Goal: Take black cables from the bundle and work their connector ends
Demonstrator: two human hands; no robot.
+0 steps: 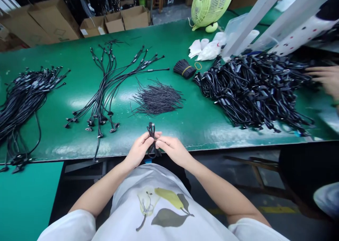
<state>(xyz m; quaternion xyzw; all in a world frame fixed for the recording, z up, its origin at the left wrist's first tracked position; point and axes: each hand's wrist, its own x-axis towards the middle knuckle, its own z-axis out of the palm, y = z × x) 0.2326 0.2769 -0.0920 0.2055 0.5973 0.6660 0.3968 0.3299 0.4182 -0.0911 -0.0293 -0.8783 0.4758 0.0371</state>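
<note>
A black cable (151, 128), folded into a small bundle, stands upright at the near edge of the green table. My left hand (140, 145) grips it from the left, fingers wrapped round its middle. My right hand (172, 147) pinches at the same bundle from the right, thumb and fingertips together at its middle. Whether a tie lies between those fingertips I cannot make out. Just beyond the hands is a loose pile of thin black twist ties (159, 98). Several unfolded black cables (102, 89) with connectors at both ends spread out to the left of it.
A large heap of bundled cables (251, 89) covers the right side, with another person's hand (324, 77) beside it. More straight cables (23, 92) lie far left. Behind the ties are a banded bundle of black ties (184, 69), white tissues (209, 50) and a green fan (212, 6).
</note>
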